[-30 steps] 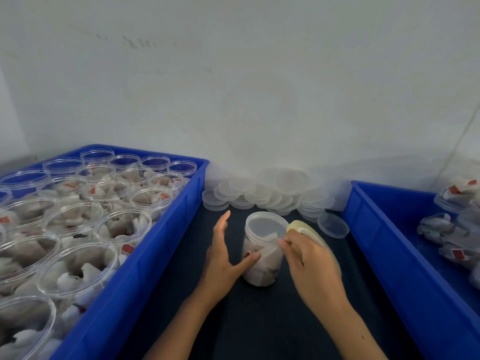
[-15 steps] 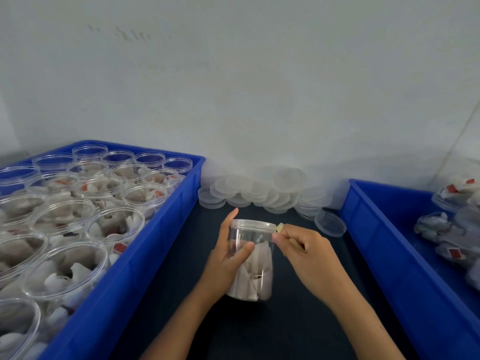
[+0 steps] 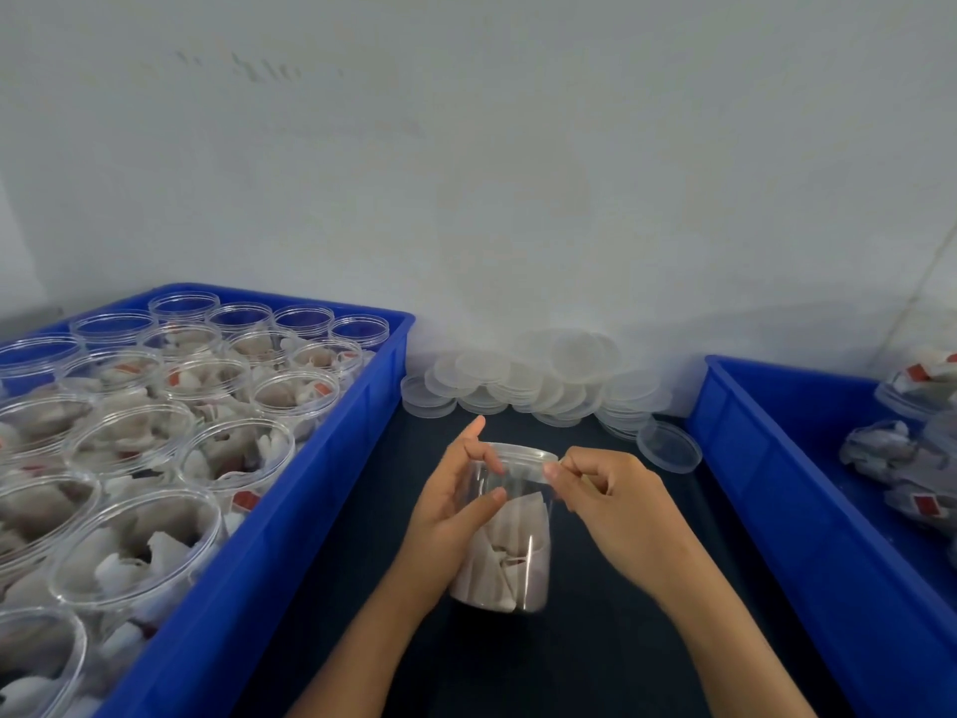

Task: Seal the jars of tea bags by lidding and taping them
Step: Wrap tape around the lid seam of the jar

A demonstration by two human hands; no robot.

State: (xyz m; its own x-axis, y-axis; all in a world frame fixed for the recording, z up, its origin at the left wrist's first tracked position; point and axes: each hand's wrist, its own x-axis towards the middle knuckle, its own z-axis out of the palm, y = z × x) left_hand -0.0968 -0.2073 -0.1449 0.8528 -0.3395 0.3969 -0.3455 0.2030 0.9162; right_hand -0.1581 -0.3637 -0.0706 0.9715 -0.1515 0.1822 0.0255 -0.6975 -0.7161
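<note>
Jar [image 3: 510, 536] now lifted off the worktop [image 3: 595, 660] between the bins, lid [image 3: 520, 453] on. Left hand [image 3: 455, 502] grips its side; right hand [image 3: 606, 502] pinches at the lid rim, tape roll gone from view. Taping looks underway.

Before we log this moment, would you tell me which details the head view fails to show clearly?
- Tape: none discernible at the right hand, which pinches the rim of the lidded clear plastic jar of tea bags.
- Jar's left side: covered by the left hand.
- Right blue plastic bin: cut off by the frame edge, contents partly unseen.
- Stacked translucent round lids: too overlapped to count.
</note>
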